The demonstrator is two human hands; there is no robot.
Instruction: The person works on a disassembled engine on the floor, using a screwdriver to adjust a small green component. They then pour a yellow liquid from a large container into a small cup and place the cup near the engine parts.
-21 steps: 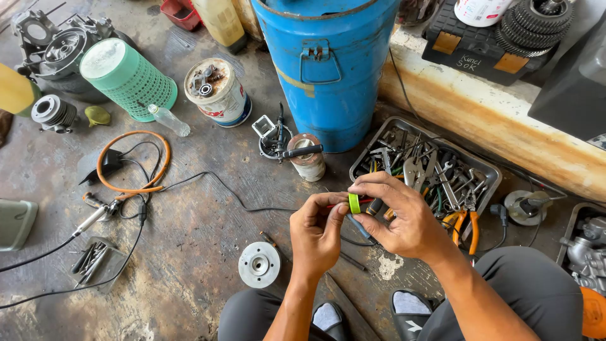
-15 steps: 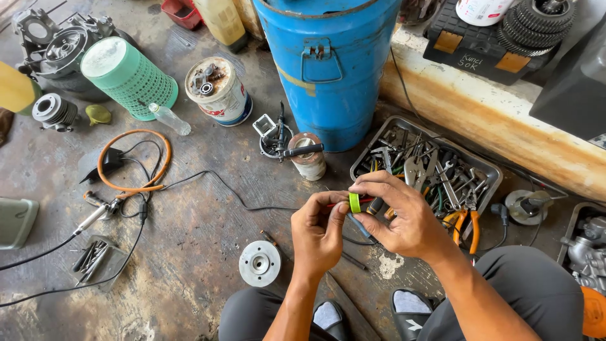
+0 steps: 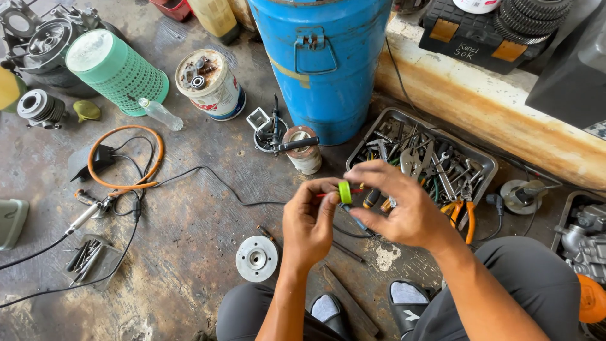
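Observation:
My left hand (image 3: 309, 224) and my right hand (image 3: 401, 205) meet in front of me, above the dirty concrete floor. Between their fingertips sits a small roll of yellow-green tape (image 3: 344, 192), pinched from both sides. A thin red wire (image 3: 323, 195) runs out of the grip beside the tape, and a blue-tipped piece (image 3: 357, 222) hangs just below it. My knees and sandalled feet show at the bottom edge.
A big blue drum (image 3: 328, 57) stands ahead. A metal tray of pliers and wrenches (image 3: 429, 161) lies right of my hands. A round metal disc (image 3: 257, 257), a tin can (image 3: 304, 150), an orange hose loop (image 3: 120, 161), a green basket (image 3: 117, 71) and engine parts (image 3: 44, 44) lie around.
Both hands stay together on the tape with only small finger shifts; the camera view has drifted slightly.

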